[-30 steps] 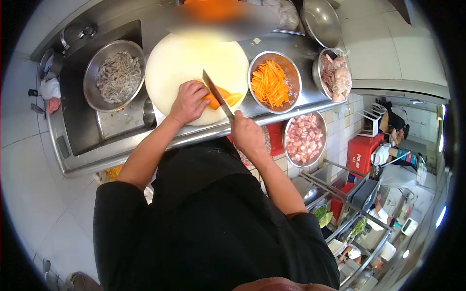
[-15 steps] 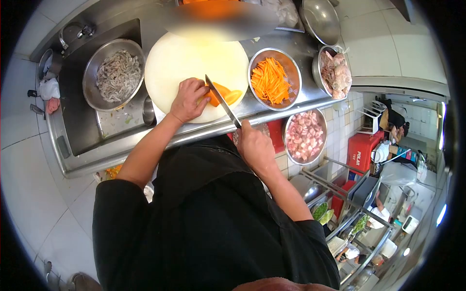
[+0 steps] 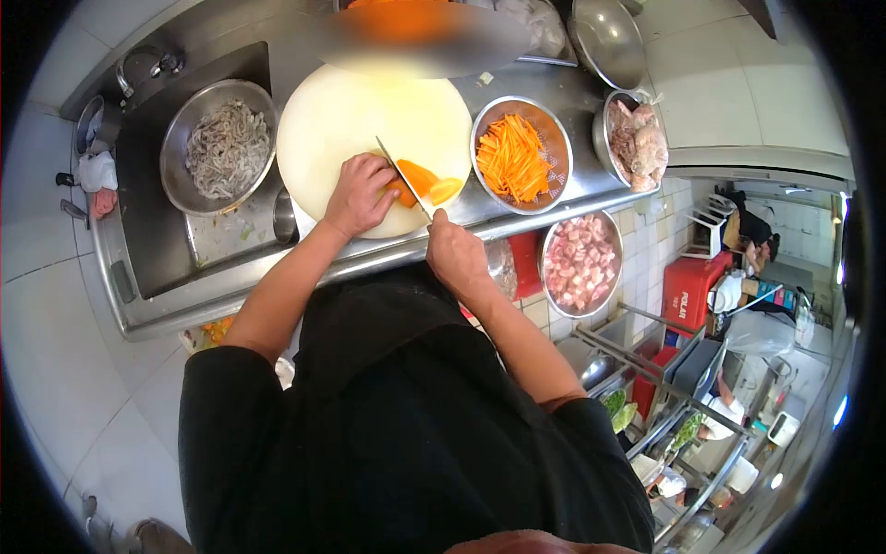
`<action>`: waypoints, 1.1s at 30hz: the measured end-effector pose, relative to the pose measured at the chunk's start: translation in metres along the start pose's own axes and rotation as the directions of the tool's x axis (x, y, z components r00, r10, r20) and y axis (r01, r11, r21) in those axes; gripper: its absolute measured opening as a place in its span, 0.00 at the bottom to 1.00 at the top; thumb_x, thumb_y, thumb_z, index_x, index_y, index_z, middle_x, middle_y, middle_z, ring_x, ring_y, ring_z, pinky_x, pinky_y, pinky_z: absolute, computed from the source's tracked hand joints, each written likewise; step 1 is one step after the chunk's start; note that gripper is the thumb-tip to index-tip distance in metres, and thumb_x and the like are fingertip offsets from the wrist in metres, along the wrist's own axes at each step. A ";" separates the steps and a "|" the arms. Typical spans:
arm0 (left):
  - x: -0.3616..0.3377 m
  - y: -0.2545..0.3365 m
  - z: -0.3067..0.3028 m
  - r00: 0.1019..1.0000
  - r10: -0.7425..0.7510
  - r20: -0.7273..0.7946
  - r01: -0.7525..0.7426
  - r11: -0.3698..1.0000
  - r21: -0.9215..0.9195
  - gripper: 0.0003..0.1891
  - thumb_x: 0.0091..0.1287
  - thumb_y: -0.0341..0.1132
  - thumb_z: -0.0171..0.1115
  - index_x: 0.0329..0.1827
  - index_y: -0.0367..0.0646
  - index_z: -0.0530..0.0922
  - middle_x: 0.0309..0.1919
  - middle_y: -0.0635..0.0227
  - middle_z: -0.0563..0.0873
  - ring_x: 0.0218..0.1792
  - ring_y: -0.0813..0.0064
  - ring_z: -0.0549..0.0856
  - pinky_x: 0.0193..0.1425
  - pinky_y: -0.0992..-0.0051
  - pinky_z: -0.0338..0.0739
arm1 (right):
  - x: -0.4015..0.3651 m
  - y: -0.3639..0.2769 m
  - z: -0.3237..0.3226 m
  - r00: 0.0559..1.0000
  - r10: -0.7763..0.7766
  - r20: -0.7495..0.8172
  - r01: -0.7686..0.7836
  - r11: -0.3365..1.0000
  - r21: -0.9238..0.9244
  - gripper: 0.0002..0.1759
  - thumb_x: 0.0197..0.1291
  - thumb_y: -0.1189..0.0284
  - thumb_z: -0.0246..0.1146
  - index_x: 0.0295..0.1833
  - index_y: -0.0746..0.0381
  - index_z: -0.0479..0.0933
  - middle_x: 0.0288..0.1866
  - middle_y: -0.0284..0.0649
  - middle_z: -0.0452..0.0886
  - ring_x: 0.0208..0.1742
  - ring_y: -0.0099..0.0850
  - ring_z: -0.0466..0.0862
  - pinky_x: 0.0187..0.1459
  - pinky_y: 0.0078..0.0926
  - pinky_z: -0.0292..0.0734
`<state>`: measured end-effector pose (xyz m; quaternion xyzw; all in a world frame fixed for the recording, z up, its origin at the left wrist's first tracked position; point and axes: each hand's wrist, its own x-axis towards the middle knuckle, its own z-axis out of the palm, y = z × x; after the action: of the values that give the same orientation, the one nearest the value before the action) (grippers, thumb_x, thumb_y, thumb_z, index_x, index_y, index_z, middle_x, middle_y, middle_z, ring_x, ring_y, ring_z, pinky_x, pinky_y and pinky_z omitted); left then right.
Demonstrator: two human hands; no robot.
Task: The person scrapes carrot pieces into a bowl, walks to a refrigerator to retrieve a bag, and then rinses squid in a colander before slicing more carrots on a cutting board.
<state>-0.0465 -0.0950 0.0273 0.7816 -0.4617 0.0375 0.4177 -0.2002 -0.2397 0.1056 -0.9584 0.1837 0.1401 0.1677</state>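
My right hand (image 3: 457, 258) is closed around the handle of a kitchen knife (image 3: 402, 174), whose blade slants across the front part of a round white cutting board (image 3: 323, 138). Left of the blade, my left hand (image 3: 360, 196) presses a piece of carrot (image 3: 403, 194) to the board with curled fingers, its knuckles close to the steel. Flat carrot slices (image 3: 434, 183) lie on the other side of the blade. Just right of the board stands a perforated metal bowl (image 3: 560, 164) holding thin carrot strips (image 3: 513, 159).
A bowl of greyish strips (image 3: 227, 148) sits in the sink (image 3: 148, 258) at left. Beyond the carrot strips stands a bowl of raw meat (image 3: 646, 143). Cubed meat fills a bowl (image 3: 581, 263) below the counter edge (image 3: 526, 218). People are at work far right.
My right hand and the knife have moved left and slightly up, so the handle end sits nearer the board. My left hand stays on the carrot, nearly in place.
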 end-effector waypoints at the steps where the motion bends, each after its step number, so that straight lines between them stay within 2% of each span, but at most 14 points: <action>1: 0.000 0.000 0.001 1.000 -0.004 -0.016 0.004 1.000 -0.006 0.15 0.59 0.34 0.69 0.48 0.42 0.80 0.50 0.60 0.81 0.56 0.54 0.77 0.63 0.58 0.69 | -0.001 -0.001 -0.003 1.000 0.015 0.000 -0.015 1.000 0.005 0.08 0.67 0.71 0.56 0.44 0.65 0.72 0.31 0.58 0.85 0.36 0.57 0.88 0.41 0.54 0.82; 5: 0.001 0.002 -0.005 0.998 -0.055 -0.015 0.054 0.998 -0.029 0.12 0.59 0.33 0.70 0.44 0.43 0.81 0.47 0.64 0.82 0.55 0.57 0.78 0.63 0.59 0.68 | -0.012 0.002 -0.034 0.996 0.067 -0.059 -0.063 0.995 0.076 0.12 0.72 0.65 0.57 0.44 0.65 0.72 0.30 0.59 0.84 0.35 0.60 0.86 0.39 0.57 0.81; 8: 0.016 0.004 0.006 0.998 -0.005 -0.058 0.005 1.000 -0.011 0.11 0.58 0.35 0.71 0.42 0.43 0.83 0.44 0.65 0.83 0.53 0.60 0.79 0.61 0.61 0.68 | -0.008 0.027 -0.053 0.975 0.090 -0.202 -0.072 0.993 0.093 0.14 0.71 0.63 0.58 0.44 0.64 0.71 0.29 0.60 0.83 0.34 0.61 0.85 0.38 0.60 0.79; 11: 0.050 0.028 0.016 0.995 0.029 0.094 -0.030 0.999 0.013 0.12 0.57 0.37 0.71 0.42 0.44 0.84 0.43 0.65 0.84 0.51 0.62 0.80 0.59 0.61 0.68 | 0.020 0.058 -0.056 0.941 0.104 -0.323 -0.086 0.994 0.070 0.13 0.66 0.63 0.60 0.45 0.63 0.72 0.30 0.60 0.84 0.34 0.60 0.86 0.39 0.60 0.79; 12: 0.058 0.036 0.024 0.986 -0.013 0.163 0.007 0.999 0.034 0.12 0.55 0.40 0.73 0.40 0.45 0.86 0.41 0.66 0.85 0.50 0.64 0.81 0.57 0.59 0.68 | 0.031 0.067 -0.056 0.929 0.104 -0.356 -0.089 0.994 0.057 0.13 0.65 0.64 0.61 0.46 0.63 0.73 0.31 0.60 0.84 0.35 0.60 0.86 0.40 0.59 0.79; 15: 0.078 0.054 0.039 0.900 -0.079 0.429 -0.037 0.966 0.254 0.12 0.54 0.41 0.74 0.37 0.47 0.87 0.39 0.65 0.86 0.50 0.65 0.81 0.57 0.58 0.67 | 0.057 0.083 -0.055 0.922 0.149 -0.358 -0.118 0.987 0.107 0.14 0.61 0.64 0.62 0.48 0.61 0.75 0.33 0.59 0.85 0.38 0.59 0.87 0.43 0.59 0.80; 16: 0.079 0.052 0.046 0.878 -0.083 0.472 -0.085 0.942 0.324 0.11 0.52 0.42 0.75 0.35 0.48 0.88 0.37 0.67 0.87 0.49 0.65 0.81 0.56 0.59 0.67 | 0.062 0.085 -0.057 0.932 0.178 -0.315 -0.148 0.982 0.118 0.15 0.62 0.64 0.63 0.51 0.58 0.76 0.36 0.59 0.86 0.41 0.58 0.87 0.45 0.58 0.80; 19: 0.081 0.051 0.052 0.878 -0.143 0.457 0.038 0.972 0.231 0.08 0.53 0.42 0.73 0.33 0.52 0.88 0.35 0.69 0.87 0.49 0.65 0.81 0.55 0.59 0.66 | 0.068 0.090 -0.055 0.935 0.146 -0.322 -0.103 0.984 0.147 0.15 0.62 0.64 0.63 0.51 0.58 0.77 0.36 0.59 0.86 0.41 0.58 0.87 0.45 0.57 0.80; 22: 0.082 0.044 0.051 0.874 -0.246 0.420 0.159 0.960 0.232 0.06 0.56 0.41 0.71 0.33 0.54 0.88 0.33 0.70 0.88 0.45 0.66 0.83 0.54 0.59 0.66 | 0.070 0.096 -0.049 0.943 0.137 -0.304 -0.083 0.979 0.185 0.14 0.63 0.64 0.63 0.51 0.57 0.78 0.37 0.58 0.86 0.42 0.58 0.87 0.46 0.56 0.80; 25: 0.080 0.022 0.047 0.854 -0.333 0.400 0.317 0.942 0.106 0.05 0.59 0.40 0.68 0.35 0.54 0.87 0.32 0.69 0.89 0.40 0.64 0.85 0.56 0.58 0.66 | 0.078 0.097 -0.040 0.957 0.099 -0.274 -0.045 0.979 0.197 0.14 0.62 0.64 0.63 0.52 0.56 0.79 0.39 0.57 0.87 0.43 0.57 0.87 0.48 0.55 0.80; 26: 0.078 0.019 0.045 0.874 -0.332 0.354 0.320 0.943 0.095 0.05 0.60 0.37 0.66 0.36 0.51 0.85 0.32 0.69 0.90 0.35 0.66 0.87 0.54 0.61 0.71 | 0.079 0.098 -0.039 0.960 0.089 -0.266 -0.037 0.980 0.193 0.15 0.61 0.64 0.63 0.52 0.56 0.79 0.40 0.56 0.87 0.43 0.56 0.87 0.48 0.55 0.80; 29: 0.077 -0.005 0.050 0.772 -0.481 0.415 0.556 0.828 -0.076 0.05 0.58 0.36 0.65 0.36 0.50 0.85 0.32 0.69 0.90 0.36 0.68 0.88 0.49 0.66 0.77 | 0.079 0.091 -0.041 0.965 0.063 -0.257 -0.013 0.982 0.189 0.16 0.60 0.65 0.63 0.53 0.55 0.79 0.42 0.52 0.88 0.44 0.54 0.88 0.48 0.53 0.81; 32: 0.081 -0.016 0.040 0.761 -0.468 0.450 0.501 0.864 0.052 0.06 0.56 0.37 0.66 0.35 0.50 0.84 0.31 0.70 0.89 0.35 0.71 0.87 0.44 0.71 0.79 | 0.082 0.096 -0.034 0.964 0.049 -0.260 0.000 0.983 0.184 0.17 0.59 0.65 0.64 0.54 0.55 0.78 0.43 0.51 0.88 0.44 0.52 0.88 0.48 0.52 0.81; 33: 0.084 -0.020 0.039 0.740 -0.475 0.476 0.489 0.866 0.105 0.06 0.55 0.37 0.66 0.35 0.50 0.84 0.32 0.71 0.89 0.36 0.70 0.88 0.46 0.69 0.79 | 0.083 0.091 -0.033 0.964 0.048 -0.261 -0.006 0.987 0.160 0.17 0.58 0.66 0.65 0.54 0.56 0.78 0.43 0.51 0.88 0.44 0.52 0.88 0.48 0.51 0.81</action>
<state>0.0035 -0.1756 0.0272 0.8520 -0.3340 -0.2758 0.2939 -0.1559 -0.3571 0.0835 -0.9496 0.2281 -0.0014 0.2151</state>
